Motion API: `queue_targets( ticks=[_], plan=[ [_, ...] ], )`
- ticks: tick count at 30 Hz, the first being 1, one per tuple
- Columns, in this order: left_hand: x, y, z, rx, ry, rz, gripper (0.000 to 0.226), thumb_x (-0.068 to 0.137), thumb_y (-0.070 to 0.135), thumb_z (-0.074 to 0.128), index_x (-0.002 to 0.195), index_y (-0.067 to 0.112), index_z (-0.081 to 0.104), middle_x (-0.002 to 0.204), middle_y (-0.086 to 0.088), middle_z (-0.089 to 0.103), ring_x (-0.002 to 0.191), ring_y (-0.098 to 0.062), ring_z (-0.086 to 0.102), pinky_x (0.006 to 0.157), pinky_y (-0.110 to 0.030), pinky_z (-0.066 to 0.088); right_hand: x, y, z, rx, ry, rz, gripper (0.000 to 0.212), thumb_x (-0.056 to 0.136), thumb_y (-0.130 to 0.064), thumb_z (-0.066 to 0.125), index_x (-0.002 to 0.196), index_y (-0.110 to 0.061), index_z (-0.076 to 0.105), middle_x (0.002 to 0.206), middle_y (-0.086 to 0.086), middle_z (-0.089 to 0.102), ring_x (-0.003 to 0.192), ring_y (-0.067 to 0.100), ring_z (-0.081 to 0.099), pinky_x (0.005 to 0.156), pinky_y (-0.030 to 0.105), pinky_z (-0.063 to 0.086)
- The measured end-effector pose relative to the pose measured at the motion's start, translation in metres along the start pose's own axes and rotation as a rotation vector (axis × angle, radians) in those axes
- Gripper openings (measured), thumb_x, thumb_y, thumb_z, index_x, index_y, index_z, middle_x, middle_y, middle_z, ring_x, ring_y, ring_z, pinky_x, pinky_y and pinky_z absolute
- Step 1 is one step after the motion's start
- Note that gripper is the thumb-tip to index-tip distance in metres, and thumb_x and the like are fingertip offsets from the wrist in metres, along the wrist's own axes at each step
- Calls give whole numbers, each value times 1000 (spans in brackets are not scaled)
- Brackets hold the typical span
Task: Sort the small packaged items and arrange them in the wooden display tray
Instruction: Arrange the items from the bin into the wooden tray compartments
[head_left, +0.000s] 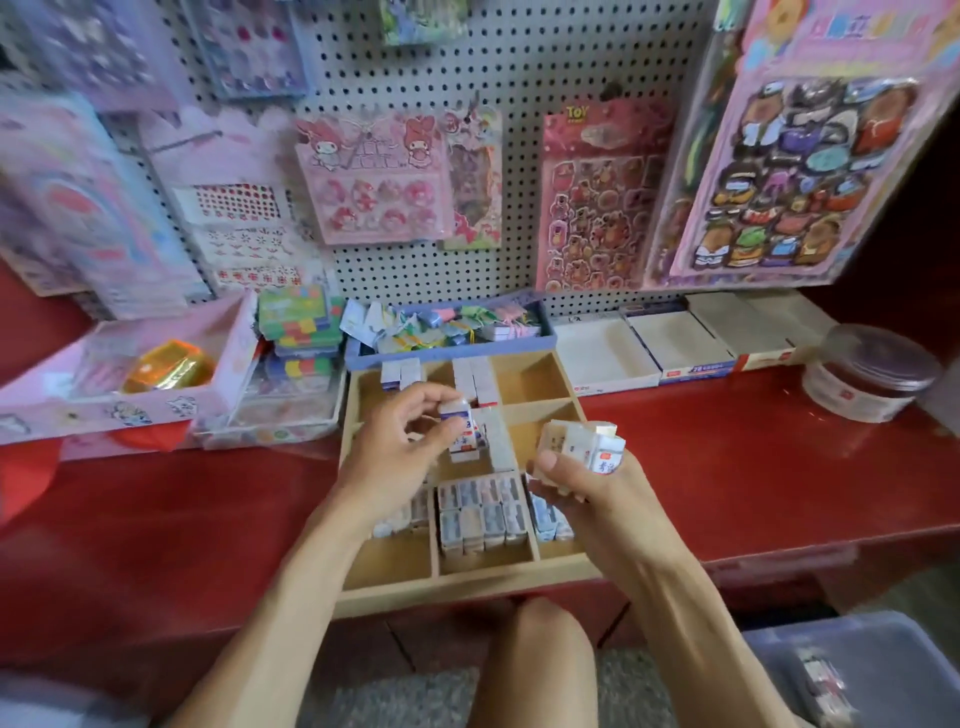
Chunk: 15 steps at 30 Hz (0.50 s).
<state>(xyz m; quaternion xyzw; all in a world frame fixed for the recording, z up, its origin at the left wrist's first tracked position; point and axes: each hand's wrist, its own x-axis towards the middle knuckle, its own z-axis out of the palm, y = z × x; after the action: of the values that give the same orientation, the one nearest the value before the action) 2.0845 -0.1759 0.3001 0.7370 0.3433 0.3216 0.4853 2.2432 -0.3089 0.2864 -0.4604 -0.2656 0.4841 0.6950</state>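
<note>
bare knee (540, 654) below, two hands over the wooden display tray (467, 584) at the red worktop's (727, 467) front edge: left hand (400, 447) pinches one upright packet (460, 434) above the middle compartments, nearer the open slots; right hand (576, 480) grips a bundle of packets (584, 441) beside the tray's right edge. front compartments hold packed rows (483, 512).

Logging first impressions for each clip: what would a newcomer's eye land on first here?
Two bare hands over the wooden display tray on the red counter: the left hand pinches one small packaged item, the right hand grips a bunch. Behind, bright sticker sheets crowd the pegboard.
</note>
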Motion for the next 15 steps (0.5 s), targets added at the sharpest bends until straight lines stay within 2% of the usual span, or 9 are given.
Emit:
queue_targets(
  ticks=[3,6,8,10,12,15],
  plan=[
    [27,-21,-31,68,61,-16,25,90,13,68,97,37,64,110,12,68,108,-15,62,82,-36,57,20,3,12,166,13,65,32,62,-10,81,92,-11,70,86,9,72,79,19,71,70,28,59],
    [54,-46,-56,159,149,-26,28,87,14,72,91,41,65,103,9,70,101,-16,65,89,-40,54,39,6,21,240,39,106,20,62,-11,83,82,-13,78,84,10,73,76,19,72,67,27,60],
    [69,-61,-67,241,183,-49,30,86,13,73,87,41,63,98,7,71,92,-14,67,86,-34,52,49,8,26,232,20,121,15,65,-9,84,78,-17,81,83,8,72,76,18,71,68,27,60],
    [83,-74,-74,283,191,-86,30,86,13,73,86,40,62,96,5,72,88,-14,68,85,-35,52,57,10,30,190,6,125,19,71,-3,78,74,-21,81,82,4,73,77,14,71,71,28,60],
    [94,-86,-77,346,176,-119,26,86,13,73,88,37,62,100,2,72,91,-15,68,88,-37,53,64,11,34,158,-13,103,23,73,-7,67,69,-25,80,80,0,73,76,12,70,76,29,58],
    [106,-99,-77,452,158,-168,19,86,16,73,99,27,66,103,1,69,96,-17,63,88,-34,49,71,16,36,123,-12,104,21,72,-10,66,70,-26,80,80,0,72,78,13,68,78,30,57]
  ],
)
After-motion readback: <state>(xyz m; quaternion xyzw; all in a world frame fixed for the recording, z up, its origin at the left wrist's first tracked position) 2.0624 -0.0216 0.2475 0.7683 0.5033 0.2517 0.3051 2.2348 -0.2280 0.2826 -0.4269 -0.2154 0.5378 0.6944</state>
